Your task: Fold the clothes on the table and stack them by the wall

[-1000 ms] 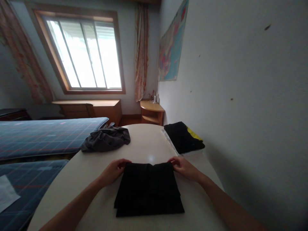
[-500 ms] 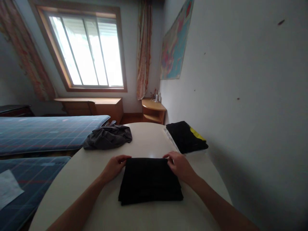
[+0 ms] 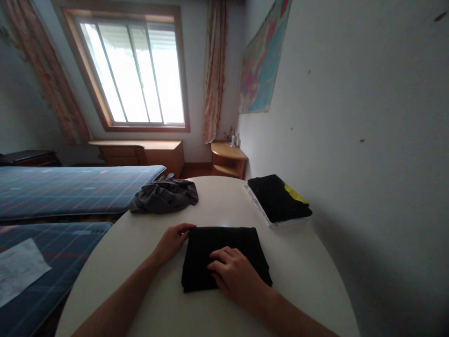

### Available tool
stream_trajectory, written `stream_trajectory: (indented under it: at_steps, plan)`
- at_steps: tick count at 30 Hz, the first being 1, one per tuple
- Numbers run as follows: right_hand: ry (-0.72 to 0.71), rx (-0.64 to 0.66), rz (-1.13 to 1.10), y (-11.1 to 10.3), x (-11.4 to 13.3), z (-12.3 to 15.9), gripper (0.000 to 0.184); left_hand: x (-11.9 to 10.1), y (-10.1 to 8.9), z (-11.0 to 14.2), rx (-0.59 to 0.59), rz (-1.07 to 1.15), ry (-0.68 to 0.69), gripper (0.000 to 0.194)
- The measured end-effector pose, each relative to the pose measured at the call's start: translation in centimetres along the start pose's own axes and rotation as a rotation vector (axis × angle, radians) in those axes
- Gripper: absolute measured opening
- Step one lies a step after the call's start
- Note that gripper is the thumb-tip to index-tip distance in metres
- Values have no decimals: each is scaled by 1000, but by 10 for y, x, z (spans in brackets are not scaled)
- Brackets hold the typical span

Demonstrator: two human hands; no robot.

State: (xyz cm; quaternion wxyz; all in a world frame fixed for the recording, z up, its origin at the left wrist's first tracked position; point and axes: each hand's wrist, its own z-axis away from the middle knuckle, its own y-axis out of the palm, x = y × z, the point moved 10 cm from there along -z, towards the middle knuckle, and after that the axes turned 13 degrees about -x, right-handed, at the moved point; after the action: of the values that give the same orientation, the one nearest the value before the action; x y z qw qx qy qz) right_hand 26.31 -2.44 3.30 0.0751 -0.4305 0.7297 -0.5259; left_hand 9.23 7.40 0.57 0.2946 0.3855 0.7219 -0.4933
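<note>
A folded black garment (image 3: 199,262) lies flat on the white round table (image 3: 298,281), right in front of me. At its far left corner, my left hand (image 3: 174,241) has the fingertips and thumb closed on the edge. My right hand (image 3: 233,271) rests on top of the garment near its middle, fingers slightly bent and apart, holding nothing. The palm side and the right thumb are partly hidden.
A crumpled dark grey garment (image 3: 166,196) lies at the table's far left edge. At the far right, another folded black garment with a yellow patch (image 3: 277,199) lies on clear plastic. Blue plaid mattresses (image 3: 80,192) stand left; a wall (image 3: 386,164) runs along the right.
My right hand has left the garment's far right corner and come nearer and leftward onto its top. My left hand stays at the far left corner. The view has shifted slightly.
</note>
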Motion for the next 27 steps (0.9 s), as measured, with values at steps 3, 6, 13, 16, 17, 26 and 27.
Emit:
stream_trajectory:
  at_steps: [3, 6, 13, 16, 17, 26, 27]
  plan:
    - [-68, -36, -48, -9, 6, 3, 18, -1, 1, 0, 4, -21, 16, 29]
    - [-54, -21, -41, -11, 3, 9, 16, 1, 2, 1, 6, -51, 27, 28]
    - [-90, 63, -44, -8, 11, 15, 25, -21, -7, 5, -110, -110, 96, 33]
    - [-54, -17, -69, -23, 9, 5, 23, -64, 3, 23, -119, -171, 304, 36]
    - [-29, -73, -52, -30, 3, 1, 23, -76, 13, 32, -82, -200, 364, 37]
    - [284, 73, 214, -4, -75, 8, 72, -78, 81, 78, 330, -488, 536, 80]
    - [297, 93, 213, 0, -76, 11, 73, -78, 80, 78, 344, -490, 537, 80]
